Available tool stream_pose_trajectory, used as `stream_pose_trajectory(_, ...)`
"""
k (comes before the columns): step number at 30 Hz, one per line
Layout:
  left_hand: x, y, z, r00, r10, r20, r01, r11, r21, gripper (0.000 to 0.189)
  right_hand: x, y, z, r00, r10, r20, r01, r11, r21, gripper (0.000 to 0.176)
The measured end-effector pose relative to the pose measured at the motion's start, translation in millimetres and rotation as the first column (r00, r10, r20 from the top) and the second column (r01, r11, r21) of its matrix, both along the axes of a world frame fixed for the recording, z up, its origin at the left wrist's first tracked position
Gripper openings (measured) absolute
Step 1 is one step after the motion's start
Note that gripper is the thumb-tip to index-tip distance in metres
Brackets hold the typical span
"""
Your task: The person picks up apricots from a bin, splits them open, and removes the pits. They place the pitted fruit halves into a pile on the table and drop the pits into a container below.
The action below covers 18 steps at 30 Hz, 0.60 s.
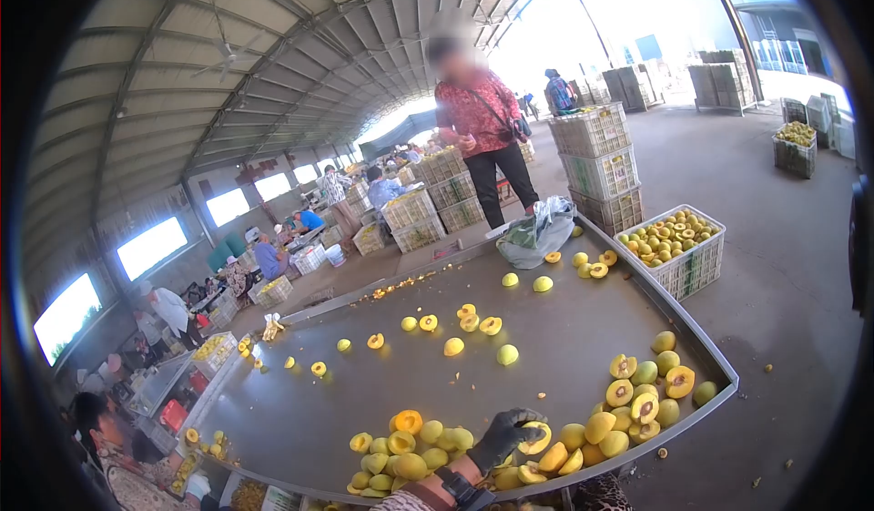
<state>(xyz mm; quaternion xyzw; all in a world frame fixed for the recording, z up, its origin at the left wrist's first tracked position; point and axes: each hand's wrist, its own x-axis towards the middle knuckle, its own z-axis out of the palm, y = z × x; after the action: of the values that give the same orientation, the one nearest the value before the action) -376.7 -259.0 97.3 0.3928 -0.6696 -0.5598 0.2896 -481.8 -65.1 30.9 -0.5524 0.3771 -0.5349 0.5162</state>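
Observation:
My left hand (503, 440), in a black glove with a watch at the wrist, reaches over the near edge of the metal table (382, 329). Its fingers curl round a yellow peach half (535, 438), cut face showing. Just left of the hand lies a pile of whole and halved peaches (411, 465). To its right, more peaches (599, 427) are heaped along the table rim, several with the stone showing. My right hand is not in view.
Scattered peaches (453, 347) and a plastic bag (539, 234) lie farther up the table. A full crate (678, 251) stands beyond the right edge, near stacked crates (601, 165). One person (482, 119) stands at the far end; another (127, 465) works at lower left.

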Motion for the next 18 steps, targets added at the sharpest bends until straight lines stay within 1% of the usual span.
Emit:
stream_pose_trajectory(1, 6, 11, 13, 0.991, 0.095, -0.097, -0.087, 0.993, 0.08, 0.026, -4, 2, 11, 0.976, -0.214, 0.04, 0.212, 0.975, 0.066, 0.013)
stream_pose_trajectory(2, 15, 23, 16, 0.971, 0.148, -0.185, -0.115, 0.977, 0.179, 0.029, -10, 3, 41, 0.976, -0.214, 0.033, 0.211, 0.975, 0.063, 0.013)
stream_pose_trajectory(3, 21, 37, 15, 0.941, 0.207, -0.267, -0.13, 0.951, 0.28, 0.032, -17, 3, 75, 0.938, -0.316, 0.139, 0.303, 0.947, 0.109, 0.012)
stream_pose_trajectory(4, 23, 57, 18, 0.938, 0.207, -0.277, -0.128, 0.952, 0.279, 0.032, -20, 3, 96, 0.878, -0.415, 0.238, 0.385, 0.908, 0.163, 0.011)
stream_pose_trajectory(5, 25, 79, 21, 0.96, 0.14, -0.243, -0.093, 0.977, 0.194, 0.034, -18, 0, 98, 0.88, -0.414, 0.233, 0.387, 0.909, 0.156, 0.011)
stream_pose_trajectory(6, 29, 93, 17, 0.977, 0.075, -0.201, -0.054, 0.993, 0.107, 0.036, -15, -8, 97, 0.881, -0.449, 0.146, 0.441, 0.893, 0.084, 0.011)
stream_pose_trajectory(7, 32, 99, -8, 0.959, -0.001, -0.284, 0.044, 0.989, 0.144, 0.041, -13, -12, 99, 0.872, -0.486, 0.06, 0.487, 0.873, 0.006, 0.012)
stream_pose_trajectory(8, 21, 125, 16, 0.948, 0.086, -0.306, -0.076, 0.996, 0.047, 0.031, -5, -8, 124, 0.889, -0.412, 0.202, 0.427, 0.903, -0.038, 0.013)
stream_pose_trajectory(9, 12, 152, 41, 0.926, 0.171, -0.336, -0.198, 0.979, -0.046, 0.025, -2, -11, 113, 0.89, -0.411, 0.195, 0.427, 0.903, -0.041, 0.013)
stream_pose_trajectory(10, 21, 153, 22, 0.924, 0.171, -0.343, -0.198, 0.979, -0.044, 0.025, -2, -21, 87, 0.907, -0.411, 0.087, 0.421, 0.892, -0.168, 0.016)
stream_pose_trajectory(11, 36, 153, -14, 0.914, 0.215, -0.344, -0.228, 0.974, 0.003, 0.028, -2, -31, 56, 0.908, -0.419, -0.021, 0.396, 0.872, -0.289, 0.02)
stream_pose_trajectory(12, 46, 155, -33, 0.904, 0.258, -0.342, -0.256, 0.965, 0.051, 0.033, -8, -39, 13, 0.874, -0.443, -0.202, 0.384, 0.882, -0.273, 0.029)
stream_pose_trajectory(13, 50, 165, -13, 0.902, 0.258, -0.346, -0.255, 0.965, 0.056, 0.033, -8, -33, 18, 0.872, -0.443, -0.208, 0.383, 0.883, -0.271, 0.029)
stream_pose_trajectory(14, 54, 180, 23, 0.961, 0.261, 0.088, -0.209, 0.899, -0.384, 0.033, -9, -24, 34, 0.874, -0.399, -0.279, 0.336, 0.909, -0.247, 0.031)
stream_pose_trajectory(15, 57, 191, 42, 0.79, 0.396, 0.467, 0.052, 0.716, -0.696, 0.033, -10, -16, 52, 0.87, -0.35, -0.348, 0.288, 0.932, -0.218, 0.033)
stream_pose_trajectory(16, 64, 189, 23, 0.793, 0.395, 0.464, 0.047, 0.72, -0.693, 0.033, -10, -13, 65, 0.86, -0.299, -0.414, 0.242, 0.953, -0.185, 0.036)
stream_pose_trajectory(17, 72, 184, -6, 0.89, 0.345, 0.299, -0.031, 0.7, -0.714, 0.032, -8, -12, 72, 0.858, -0.295, -0.421, 0.239, 0.954, -0.18, 0.036)
stream_pose_trajectory(18, 80, 179, -35, 0.95, 0.287, 0.122, -0.115, 0.686, -0.719, 0.032, -6, -12, 77, 0.818, -0.325, -0.475, 0.183, 0.93, -0.32, 0.039)
